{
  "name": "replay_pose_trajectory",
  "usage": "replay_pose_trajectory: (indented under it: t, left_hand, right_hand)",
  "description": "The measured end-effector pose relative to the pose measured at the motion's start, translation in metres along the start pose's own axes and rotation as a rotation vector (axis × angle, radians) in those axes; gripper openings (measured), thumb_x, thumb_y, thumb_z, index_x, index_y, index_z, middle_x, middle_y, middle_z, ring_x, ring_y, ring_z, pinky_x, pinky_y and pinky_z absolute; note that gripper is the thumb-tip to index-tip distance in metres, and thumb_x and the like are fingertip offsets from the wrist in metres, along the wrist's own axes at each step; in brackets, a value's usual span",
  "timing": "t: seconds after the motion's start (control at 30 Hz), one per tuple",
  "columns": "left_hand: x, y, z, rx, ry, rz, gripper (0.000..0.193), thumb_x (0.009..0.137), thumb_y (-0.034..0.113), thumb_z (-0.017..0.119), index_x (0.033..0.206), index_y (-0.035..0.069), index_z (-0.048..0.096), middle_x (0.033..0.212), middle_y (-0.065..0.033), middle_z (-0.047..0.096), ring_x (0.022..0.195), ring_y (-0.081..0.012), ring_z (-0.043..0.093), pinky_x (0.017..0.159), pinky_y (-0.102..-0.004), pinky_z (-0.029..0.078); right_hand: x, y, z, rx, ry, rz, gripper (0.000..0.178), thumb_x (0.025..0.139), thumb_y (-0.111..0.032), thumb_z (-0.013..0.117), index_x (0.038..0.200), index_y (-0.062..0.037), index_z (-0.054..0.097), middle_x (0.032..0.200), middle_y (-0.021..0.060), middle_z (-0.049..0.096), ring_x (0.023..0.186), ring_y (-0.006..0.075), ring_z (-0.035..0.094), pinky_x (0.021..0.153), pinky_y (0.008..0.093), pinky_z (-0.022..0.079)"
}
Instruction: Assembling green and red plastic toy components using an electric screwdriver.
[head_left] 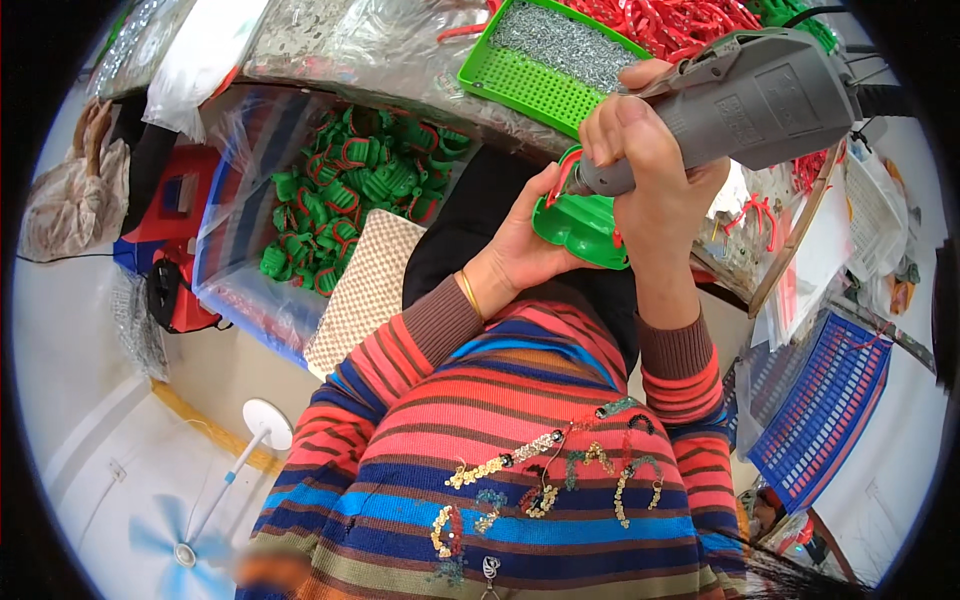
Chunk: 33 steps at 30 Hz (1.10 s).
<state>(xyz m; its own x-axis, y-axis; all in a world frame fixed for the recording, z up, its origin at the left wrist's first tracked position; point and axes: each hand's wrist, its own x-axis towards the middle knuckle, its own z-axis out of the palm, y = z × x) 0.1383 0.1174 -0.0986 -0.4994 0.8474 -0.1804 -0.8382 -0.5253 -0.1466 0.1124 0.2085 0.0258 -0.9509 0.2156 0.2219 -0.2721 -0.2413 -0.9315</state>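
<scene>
My left hand (pixel 520 245) is closed on a green plastic part (pixel 590 228), a hollow, rounded piece with a red strip (pixel 563 180) along its upper edge. In my right hand (pixel 650 160) is a grey electric screwdriver (pixel 755 105), fingers wrapped round its narrow front end. The tool points down and left, its tip meeting the green part near the red strip; the exact contact is hidden. Just beyond my right hand, a bright green tray (pixel 515 85) on the workbench holds a heap of small silver screws.
At left, a lined blue bin (pixel 240 285) contains many green-and-red pieces (pixel 355 185). Red plastic strips (pixel 670 18) are heaped on the far workbench (pixel 330 50). A blue basket (pixel 825 410) is at right. A pedestal fan (pixel 185 553) stands at lower left.
</scene>
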Motion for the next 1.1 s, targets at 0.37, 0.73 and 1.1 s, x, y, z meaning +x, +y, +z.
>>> replay_pose_trajectory:
  t: [0.37,0.73,1.1]
  left_hand:
    - [-0.009,0.000,0.009,0.039,0.010,0.008,0.062,0.092,0.050,0.053,0.137,0.009,0.042,0.132,-0.0139,0.051,0.119,-0.0291,0.053,0.099,-0.0508,0.044]
    - [-0.011,0.000,0.015,0.101,0.010,-0.031,0.060,0.093,0.045,0.053,0.135,0.004,0.042,0.130,-0.0150,0.054,0.116,-0.0314,0.055,0.097,-0.0526,0.045]
    - [-0.084,0.047,-0.045,0.167,0.328,0.165,0.060,0.091,0.048,0.053,0.126,0.000,0.050,0.120,-0.0224,0.059,0.112,-0.0359,0.057,0.100,-0.0527,0.043]
  right_hand:
    - [-0.006,0.000,0.000,-0.011,-0.019,-0.021,0.018,0.085,0.000,0.053,0.103,0.0045,0.051,0.066,0.0059,0.048,0.057,0.0140,0.045,0.056,0.0296,0.040]
    - [-0.005,0.014,-0.018,-0.053,-0.238,-0.200,0.012,0.085,-0.001,0.053,0.096,-0.0003,0.049,0.064,0.0060,0.048,0.053,0.0142,0.044,0.052,0.0290,0.039]
    - [0.055,-0.071,-0.044,0.168,-0.351,0.008,0.030,0.087,-0.018,0.058,0.112,-0.0027,0.049,0.069,-0.0031,0.039,0.061,0.0082,0.038,0.062,0.0252,0.033]
